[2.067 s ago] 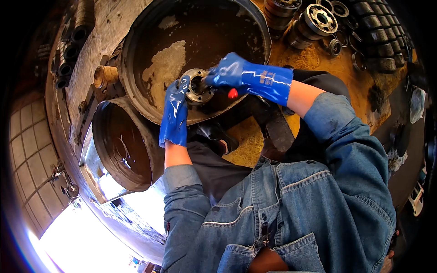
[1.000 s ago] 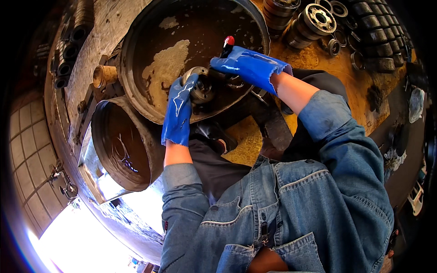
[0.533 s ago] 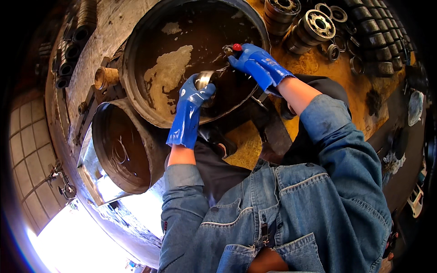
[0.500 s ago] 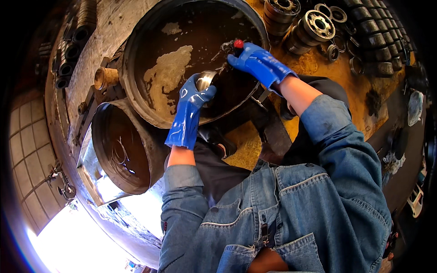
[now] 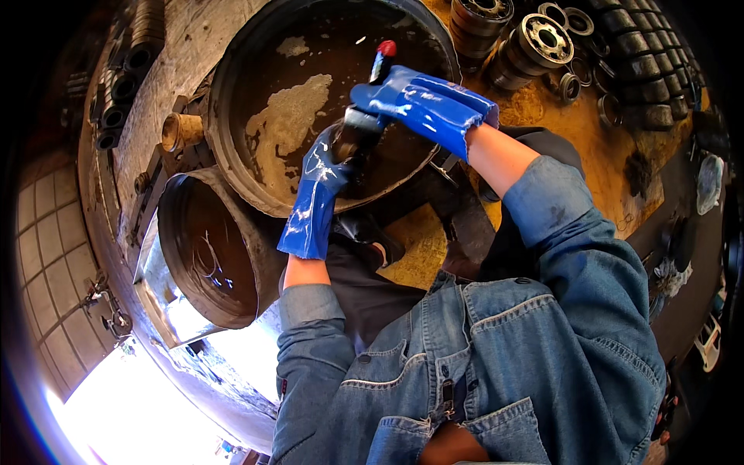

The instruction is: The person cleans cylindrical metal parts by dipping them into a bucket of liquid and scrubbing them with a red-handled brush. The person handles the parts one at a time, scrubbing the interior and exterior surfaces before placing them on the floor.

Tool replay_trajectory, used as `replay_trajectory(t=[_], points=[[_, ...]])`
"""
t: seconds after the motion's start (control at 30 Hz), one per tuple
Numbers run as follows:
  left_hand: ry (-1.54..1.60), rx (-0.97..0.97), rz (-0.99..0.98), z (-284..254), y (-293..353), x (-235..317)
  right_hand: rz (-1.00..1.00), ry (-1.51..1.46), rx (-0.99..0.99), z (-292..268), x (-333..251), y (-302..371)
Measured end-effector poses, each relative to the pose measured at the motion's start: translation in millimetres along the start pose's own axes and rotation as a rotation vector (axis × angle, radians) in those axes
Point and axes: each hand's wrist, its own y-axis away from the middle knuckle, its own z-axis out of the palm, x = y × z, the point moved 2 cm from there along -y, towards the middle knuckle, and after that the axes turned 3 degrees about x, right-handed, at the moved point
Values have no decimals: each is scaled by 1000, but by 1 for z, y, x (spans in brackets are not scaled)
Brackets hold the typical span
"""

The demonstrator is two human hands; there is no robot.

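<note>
The metal ring [image 5: 361, 118] is held up over the near part of a wide basin [image 5: 220, 132], its outline blurred and partly covered by the 2 gloved hands. The left hand [image 5: 316, 186] is grasping the ring from below and the left, though its fingertips are hidden. The right hand [image 5: 411, 97] is clenched around a tool [image 5: 380, 68] with a black handle and red tip that points up and away; its working end cannot be made out. The 2 hands are close together at the ring; whether the gloves touch cannot be told.

Both gloves shine as if wet, so the likeliest trouble is a slip: a slick ring pushed from 1 side could twist out of the left fingers and drop into the brown liquid, splashing the legs close by. A stroke that runs off the edge could jab the left glove, because the hands are so near. A loose hold could also let the handle turn.

Left of the basin's near side, a tilted bucket [image 5: 263, 240] faces sideways. To the right, a stack of metal parts [image 5: 515, 62] stands on a yellow board [image 5: 542, 147], with loose rings [image 5: 609, 105] and rows of black cylinders [image 5: 647, 81] beyond.
</note>
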Motion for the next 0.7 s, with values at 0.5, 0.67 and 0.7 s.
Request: replay_trajectory(t=[0.5, 0.67, 0.7], points=[[-723, -339, -112, -16, -56, 101, 130, 24, 12, -19, 15, 9], [-697, -333, -16, -13, -56, 88, 48, -4, 130, -13, 26, 0], [-676, -351, -116, -13, -58, 86, 121, 77, 82, -12, 30, -7]])
